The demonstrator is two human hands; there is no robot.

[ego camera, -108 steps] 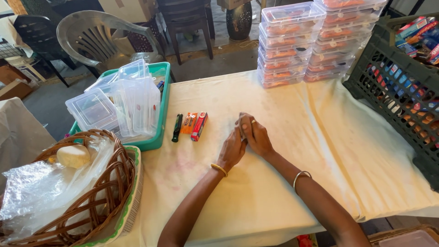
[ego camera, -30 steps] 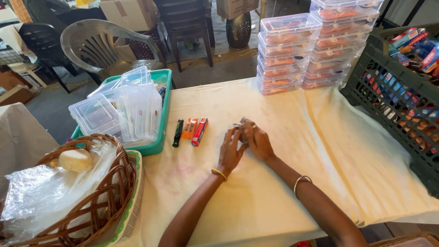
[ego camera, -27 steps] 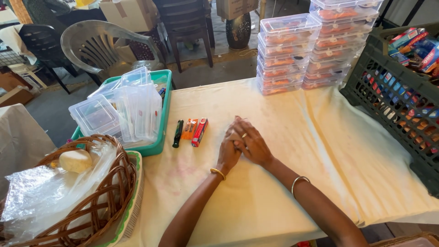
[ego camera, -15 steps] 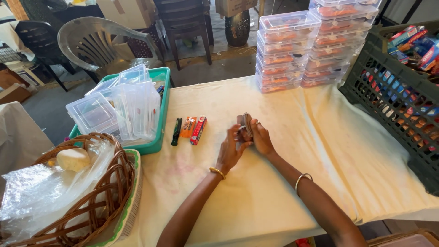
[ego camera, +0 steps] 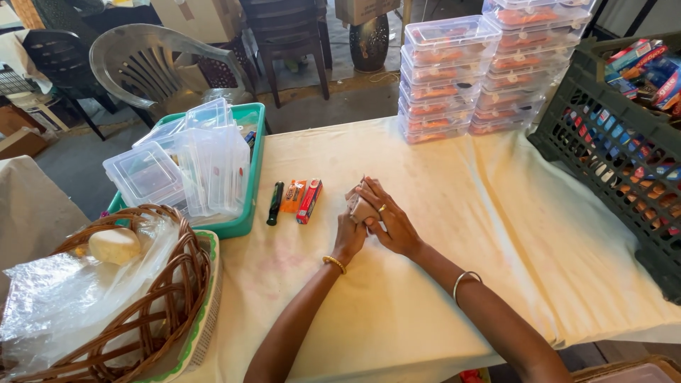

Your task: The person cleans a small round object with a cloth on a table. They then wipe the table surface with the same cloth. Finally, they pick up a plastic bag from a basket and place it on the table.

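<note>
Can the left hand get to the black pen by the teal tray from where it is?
Probably yes. The left hand lies just right of the black pen, with bare cloth and only two small packets between, though it now holds a small pale object.

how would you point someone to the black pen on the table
Start at the green tray of clear boxes on the table's left side. Just right of it lie three small things in a row, left of the hands. The pen is the leftmost, nearest the tray: slim and black, while its two neighbours are flat orange and red packets.
</note>
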